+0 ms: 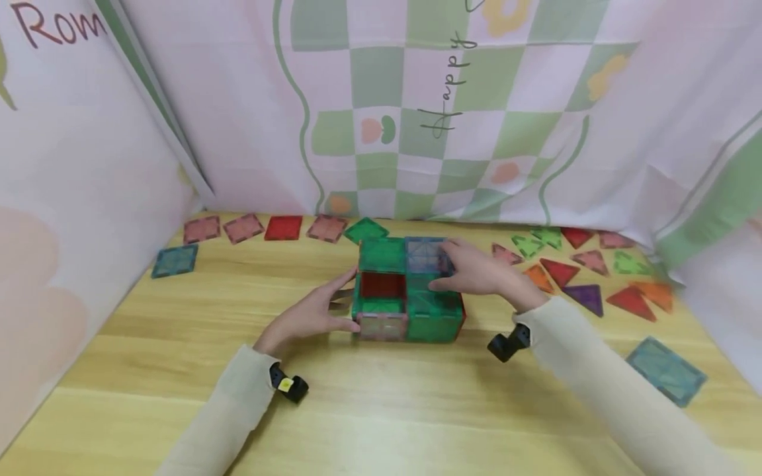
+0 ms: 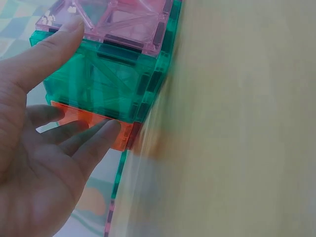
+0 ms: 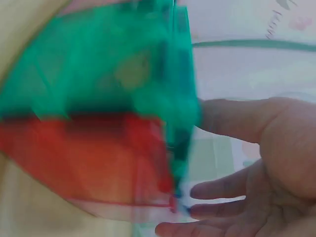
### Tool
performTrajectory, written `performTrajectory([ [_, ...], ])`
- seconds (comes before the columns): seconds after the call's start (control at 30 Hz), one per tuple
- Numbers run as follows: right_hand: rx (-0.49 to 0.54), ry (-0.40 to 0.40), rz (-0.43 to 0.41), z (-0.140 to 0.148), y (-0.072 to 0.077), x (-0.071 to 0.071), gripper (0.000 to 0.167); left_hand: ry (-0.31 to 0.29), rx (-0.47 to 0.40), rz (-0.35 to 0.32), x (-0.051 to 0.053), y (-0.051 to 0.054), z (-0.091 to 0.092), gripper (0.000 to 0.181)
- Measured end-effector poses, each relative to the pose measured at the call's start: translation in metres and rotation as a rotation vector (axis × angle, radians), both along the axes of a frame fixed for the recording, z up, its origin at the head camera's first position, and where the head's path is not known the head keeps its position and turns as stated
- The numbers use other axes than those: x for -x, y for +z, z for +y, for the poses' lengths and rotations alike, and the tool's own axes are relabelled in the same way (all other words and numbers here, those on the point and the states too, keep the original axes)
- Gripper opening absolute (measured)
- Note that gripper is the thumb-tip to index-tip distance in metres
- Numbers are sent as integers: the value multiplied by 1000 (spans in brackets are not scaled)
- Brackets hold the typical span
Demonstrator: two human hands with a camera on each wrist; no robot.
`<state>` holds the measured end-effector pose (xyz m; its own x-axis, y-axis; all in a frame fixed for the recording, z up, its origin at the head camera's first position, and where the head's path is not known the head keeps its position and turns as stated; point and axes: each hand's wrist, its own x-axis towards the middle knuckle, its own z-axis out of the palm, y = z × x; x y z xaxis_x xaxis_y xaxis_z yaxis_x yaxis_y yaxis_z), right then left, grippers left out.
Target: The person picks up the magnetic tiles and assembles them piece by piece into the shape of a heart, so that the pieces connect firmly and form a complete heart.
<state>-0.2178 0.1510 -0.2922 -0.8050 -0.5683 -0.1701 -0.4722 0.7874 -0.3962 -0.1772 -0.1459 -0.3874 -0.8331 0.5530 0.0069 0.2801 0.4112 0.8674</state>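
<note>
A low box of translucent magnetic tiles (image 1: 434, 327) stands mid-table, mostly green, with a pink tile (image 1: 383, 327) at its front left. Its front-left top square is uncovered, showing red and green walls inside. A bluish-violet tile (image 1: 424, 256) tops the back right. My left hand (image 1: 309, 316) touches the box's left end: the thumb lies at the front corner, straight fingers against an orange tile (image 2: 118, 140). Over the right end, my right hand (image 1: 476, 264) rests its thumb on the green top and its extended fingers by the bluish-violet tile. The right wrist view is blurred.
Pink, red and green square tiles (image 1: 283, 228) lie in a row along the back left, with a blue tile (image 1: 174, 261) nearer. Several coloured triangles (image 1: 586, 299) lie at the right, and a large blue tile (image 1: 667, 370) nearer me. Printed cloth (image 1: 375, 178) hangs behind.
</note>
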Motion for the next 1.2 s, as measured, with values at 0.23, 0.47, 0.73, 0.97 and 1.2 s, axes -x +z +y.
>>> performTrajectory([
  [0.23, 194, -147, -75, 22, -23, -13, 85, -9, 68, 70, 6, -1, 12, 99],
  [0.47, 302, -202, -108, 37, -37, -20, 91, -18, 72, 55, 11, -3, 20, 99],
  [0.73, 302, -258, -162, 43, -40, -25, 90, -54, 129, 49, 15, -1, 21, 100],
  [0.97, 302, -262, -155, 43, -38, -25, 92, -178, -25, -17, 34, 2, 6, 72],
  [1.2, 327, -257, -151, 40, -40, -23, 94, 115, 25, 215, 81, -3, 4, 42],
])
